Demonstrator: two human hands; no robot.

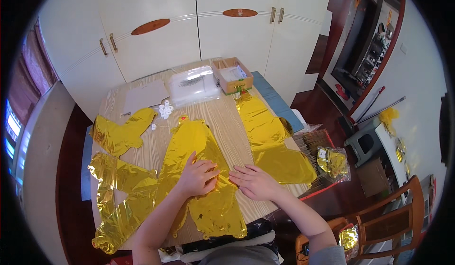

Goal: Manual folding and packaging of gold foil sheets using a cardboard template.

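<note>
Centre-bottom of the frame: both hands press flat on a deflated gold foil balloon point(201, 170) lying on the wooden worktop point(227, 118). Left hand point(198, 176) lies palm down on the foil, fingers loosely curled, gripping nothing I can see. Right hand point(255, 182) is spread flat, fingertips touching the balloon's right edge, holding nothing.

Risks, as a judgement: foil is thin and slick, so a hard push could crease it or split a seam; the lower end hangs past the worktop edge and could slide off toward the lap. Small white plastic pieces point(165, 109) sit in the upper-left area, near the balloon's red-tipped neck, and could roll off if the sheet is dragged.

Materials: mirror-gold crinkled film, lobed outlines. More gold balloons lie at left point(121, 133), lower left point(121, 194) and right point(270, 141), the last overhanging the edge. Clear plastic bag stack point(193, 84), glossy. Open cardboard box point(232, 75) beside it. Pale flat card sheet point(144, 96), matte.
</note>
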